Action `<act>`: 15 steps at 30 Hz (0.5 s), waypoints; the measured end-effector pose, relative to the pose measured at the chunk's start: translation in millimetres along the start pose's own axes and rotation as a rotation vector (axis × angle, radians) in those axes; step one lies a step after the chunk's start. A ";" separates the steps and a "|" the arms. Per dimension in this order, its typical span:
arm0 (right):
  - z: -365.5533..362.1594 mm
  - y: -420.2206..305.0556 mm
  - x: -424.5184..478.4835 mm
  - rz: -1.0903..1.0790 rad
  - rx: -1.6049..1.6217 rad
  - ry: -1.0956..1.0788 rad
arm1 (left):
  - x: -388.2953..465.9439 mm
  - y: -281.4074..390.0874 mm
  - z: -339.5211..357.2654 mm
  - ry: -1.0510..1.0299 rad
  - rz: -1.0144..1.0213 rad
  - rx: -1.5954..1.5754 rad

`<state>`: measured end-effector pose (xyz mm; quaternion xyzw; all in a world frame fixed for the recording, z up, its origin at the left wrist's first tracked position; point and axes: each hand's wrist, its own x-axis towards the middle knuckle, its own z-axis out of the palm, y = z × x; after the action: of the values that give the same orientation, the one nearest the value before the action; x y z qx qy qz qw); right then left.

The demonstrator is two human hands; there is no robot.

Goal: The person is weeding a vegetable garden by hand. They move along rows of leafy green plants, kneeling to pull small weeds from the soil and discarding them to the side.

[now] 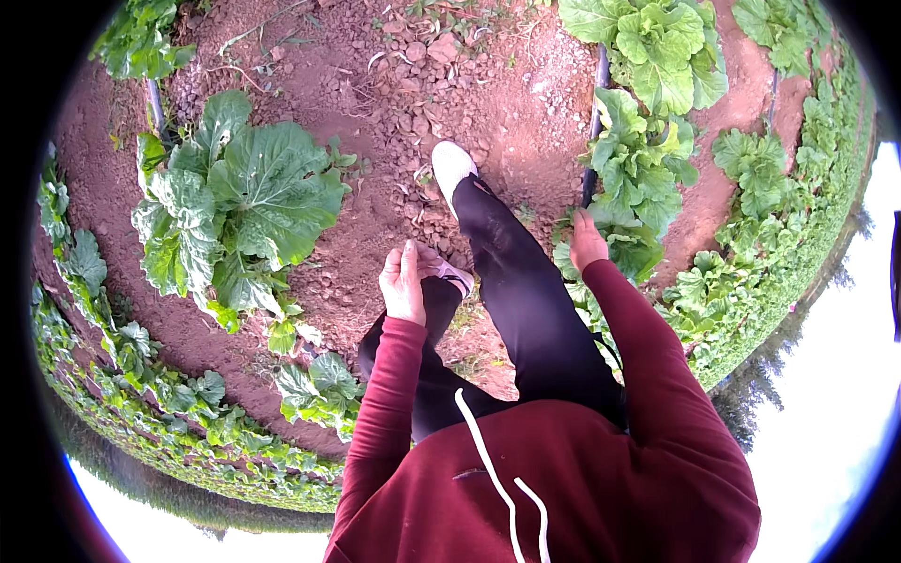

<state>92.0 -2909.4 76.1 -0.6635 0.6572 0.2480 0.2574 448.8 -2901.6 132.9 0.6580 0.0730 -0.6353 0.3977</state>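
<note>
My left hand is raised in front of my left leg, its fingers loosely bent and apart, with nothing seen in it. Left of it grows a large leafy plant with broad, crinkled green leaves, some with small holes; the hand does not touch it. My right hand reaches down to the edge of a row of leafy plants on the right. Its fingertips are beside the lower leaves and close to a black irrigation pipe. Whether those fingers grip a leaf is hidden.
Reddish, cloddy soil with stones and dry bits lies between the rows. My feet, in a white shoe and a pinkish shoe, stand on it. A second pipe runs along the left row. More crop rows extend outward.
</note>
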 end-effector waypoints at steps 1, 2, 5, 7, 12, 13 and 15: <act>1.8 -2.9 8.3 -0.049 -0.137 -0.007 | 16.6 -2.3 3.2 0.001 0.009 -0.052; 5.5 -4.5 15.4 -0.097 -0.272 -0.014 | 30.9 -4.6 6.6 0.009 0.012 -0.077; 45.5 13.5 26.6 -0.228 -0.592 -0.046 | 73.2 -6.5 12.2 -0.039 0.048 -0.114; 73.3 28.8 32.7 -0.310 -0.662 -0.067 | 99.1 -3.9 14.0 -0.096 0.084 -0.104; 75.6 33.2 21.7 -0.339 -0.548 -0.169 | 152.1 16.2 18.7 -0.209 0.253 -0.049; 75.6 37.9 17.4 -0.304 -0.483 -0.219 | 159.8 21.4 21.4 -0.256 0.304 -0.034; 86.0 53.4 12.5 -0.307 -0.393 -0.202 | 166.8 30.5 28.1 -0.357 0.385 -0.039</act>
<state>39.6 -2861.5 2.9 -0.7645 0.4591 0.3939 0.2226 475.6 -3007.8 0.3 0.5296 -0.1125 -0.6524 0.5303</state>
